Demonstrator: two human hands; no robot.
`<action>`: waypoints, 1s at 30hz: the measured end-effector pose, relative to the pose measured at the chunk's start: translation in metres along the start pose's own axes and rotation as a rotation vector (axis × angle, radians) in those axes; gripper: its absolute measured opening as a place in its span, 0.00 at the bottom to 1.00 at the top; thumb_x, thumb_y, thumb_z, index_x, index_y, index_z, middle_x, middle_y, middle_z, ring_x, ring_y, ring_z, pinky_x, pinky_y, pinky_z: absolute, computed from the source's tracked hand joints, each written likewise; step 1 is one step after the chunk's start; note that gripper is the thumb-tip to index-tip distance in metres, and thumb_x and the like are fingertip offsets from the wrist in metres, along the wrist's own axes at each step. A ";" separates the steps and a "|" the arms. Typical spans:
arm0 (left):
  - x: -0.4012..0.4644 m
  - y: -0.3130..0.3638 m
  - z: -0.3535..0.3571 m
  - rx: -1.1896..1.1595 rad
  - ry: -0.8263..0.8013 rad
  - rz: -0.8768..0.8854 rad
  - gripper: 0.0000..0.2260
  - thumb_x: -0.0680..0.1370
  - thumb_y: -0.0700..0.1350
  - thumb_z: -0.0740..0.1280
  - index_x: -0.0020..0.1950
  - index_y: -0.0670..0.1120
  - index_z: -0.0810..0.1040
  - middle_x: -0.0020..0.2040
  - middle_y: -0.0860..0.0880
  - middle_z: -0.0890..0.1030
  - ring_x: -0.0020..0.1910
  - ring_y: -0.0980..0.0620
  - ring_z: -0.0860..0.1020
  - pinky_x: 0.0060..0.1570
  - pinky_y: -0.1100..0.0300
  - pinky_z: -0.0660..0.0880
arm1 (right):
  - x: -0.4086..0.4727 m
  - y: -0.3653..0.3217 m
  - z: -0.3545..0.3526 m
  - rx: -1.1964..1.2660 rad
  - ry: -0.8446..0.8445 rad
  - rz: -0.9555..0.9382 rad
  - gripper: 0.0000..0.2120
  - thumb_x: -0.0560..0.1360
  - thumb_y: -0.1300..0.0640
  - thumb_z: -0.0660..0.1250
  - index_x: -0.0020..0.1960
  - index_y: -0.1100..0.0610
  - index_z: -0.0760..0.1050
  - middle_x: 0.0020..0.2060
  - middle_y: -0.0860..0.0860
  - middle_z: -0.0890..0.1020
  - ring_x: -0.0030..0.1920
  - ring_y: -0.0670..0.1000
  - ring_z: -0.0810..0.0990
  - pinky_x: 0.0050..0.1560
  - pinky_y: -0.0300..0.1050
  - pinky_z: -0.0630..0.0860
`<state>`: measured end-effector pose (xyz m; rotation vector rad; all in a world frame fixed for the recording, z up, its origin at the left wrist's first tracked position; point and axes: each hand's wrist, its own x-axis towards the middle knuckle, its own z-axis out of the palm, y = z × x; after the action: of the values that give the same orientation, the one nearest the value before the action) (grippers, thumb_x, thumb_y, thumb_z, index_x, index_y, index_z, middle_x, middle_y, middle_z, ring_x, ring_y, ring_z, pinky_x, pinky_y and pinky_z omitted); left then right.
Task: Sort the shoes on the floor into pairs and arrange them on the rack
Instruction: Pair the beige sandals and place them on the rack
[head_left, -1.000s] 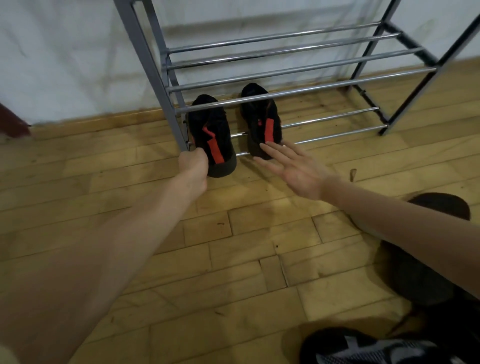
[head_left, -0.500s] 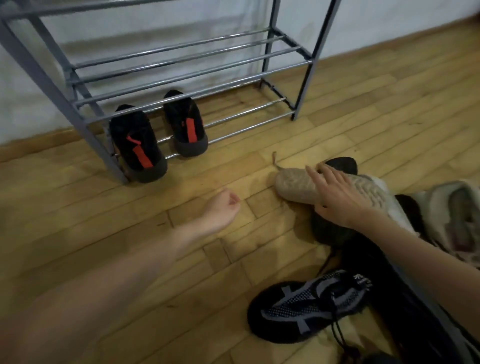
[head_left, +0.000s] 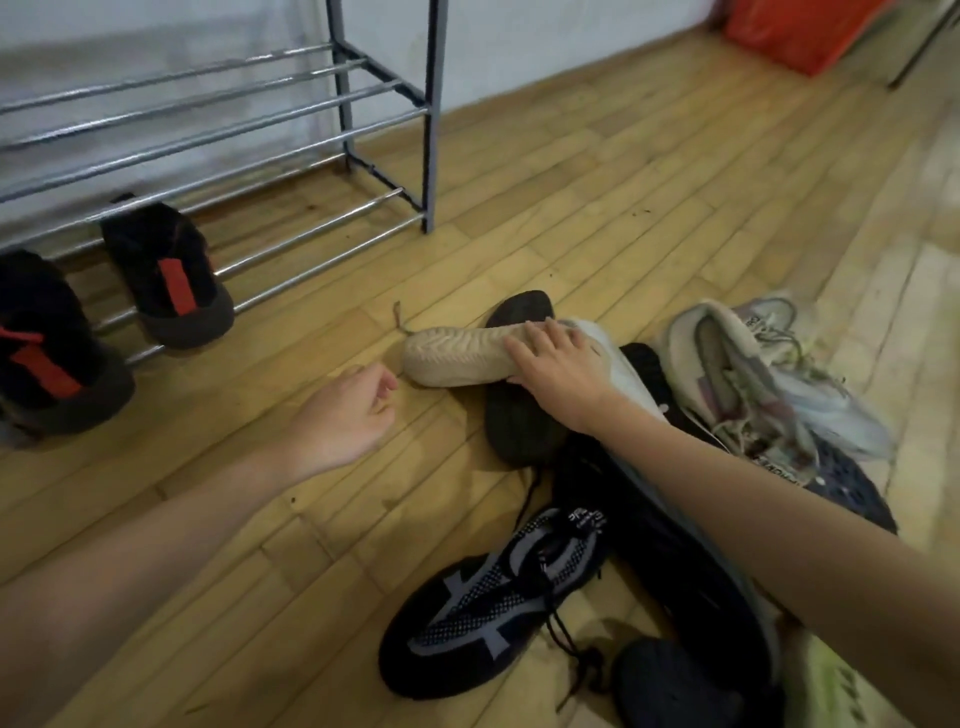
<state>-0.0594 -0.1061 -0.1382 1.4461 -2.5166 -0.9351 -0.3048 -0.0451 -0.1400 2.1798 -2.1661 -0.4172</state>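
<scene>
A pair of black shoes with red tabs (head_left: 169, 273) rests on the bottom bars of the grey metal rack (head_left: 332, 135) at the left. A pile of loose shoes lies on the floor at the right. On top lies a beige-soled white shoe (head_left: 457, 353) on its side, over a dark overturned shoe (head_left: 519, 421). My right hand (head_left: 558, 366) curls over the white shoe's sole, fingers on it. My left hand (head_left: 345, 415) hovers loosely curled above the floor just left of that shoe, holding nothing.
A black and grey mesh shoe (head_left: 493, 597) lies near me. A pale grey sneaker (head_left: 753, 374) lies at the right of the pile, over more dark shoes. An orange box (head_left: 795, 31) stands at the far right by the wall. Wooden floor surrounds the pile.
My view swung right from the rack to the pile. My left hand left the rack shoe and drifted right. My right hand moved onto the white shoe and closed around its sole.
</scene>
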 end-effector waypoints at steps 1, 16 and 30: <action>0.000 0.000 -0.002 -0.005 0.020 -0.001 0.15 0.78 0.44 0.63 0.65 0.44 0.72 0.60 0.47 0.77 0.57 0.50 0.76 0.56 0.54 0.74 | 0.000 0.000 -0.006 0.022 0.055 -0.013 0.21 0.80 0.52 0.61 0.71 0.56 0.64 0.66 0.58 0.73 0.67 0.60 0.72 0.66 0.58 0.69; -0.015 -0.001 -0.015 -0.481 -0.109 -0.094 0.18 0.70 0.62 0.63 0.57 0.58 0.73 0.55 0.59 0.77 0.53 0.61 0.76 0.45 0.65 0.71 | -0.020 0.011 -0.055 0.978 -0.158 -0.171 0.13 0.77 0.51 0.67 0.54 0.58 0.84 0.48 0.53 0.86 0.50 0.52 0.84 0.55 0.48 0.78; -0.019 0.016 0.011 -0.575 0.070 -0.146 0.24 0.79 0.58 0.60 0.50 0.37 0.80 0.48 0.37 0.83 0.49 0.39 0.80 0.46 0.54 0.71 | -0.091 -0.014 -0.024 0.809 0.282 0.282 0.24 0.78 0.56 0.65 0.72 0.57 0.66 0.71 0.57 0.66 0.72 0.56 0.65 0.71 0.52 0.65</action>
<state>-0.0653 -0.0802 -0.1342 1.4359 -1.8760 -1.4469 -0.2852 0.0414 -0.1052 1.9518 -2.6816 0.8687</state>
